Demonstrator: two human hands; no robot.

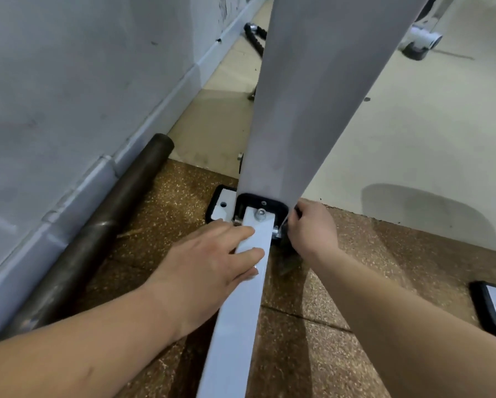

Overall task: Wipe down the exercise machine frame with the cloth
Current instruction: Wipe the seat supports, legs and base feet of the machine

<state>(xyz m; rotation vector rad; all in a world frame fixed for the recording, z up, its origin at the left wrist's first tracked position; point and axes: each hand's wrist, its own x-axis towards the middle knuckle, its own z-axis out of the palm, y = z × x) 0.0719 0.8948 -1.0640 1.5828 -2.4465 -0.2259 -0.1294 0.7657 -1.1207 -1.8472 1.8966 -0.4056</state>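
head view: left hand lies flat, fingers straight, on the white square-tube metal frame bar. just beside the bar's bolted end, right hand curls round a dark cloth, against the grey upright post.

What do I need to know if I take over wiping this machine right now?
Left hand: open, fingers flat on the white beam.
Right hand: curled round what looks like the dark cloth, mostly hidden under it, at the foot of the grey post, beside the bolt.
Done: cannot tell which parts are wiped already.
Left: probably the black bracket, then the beam and post.
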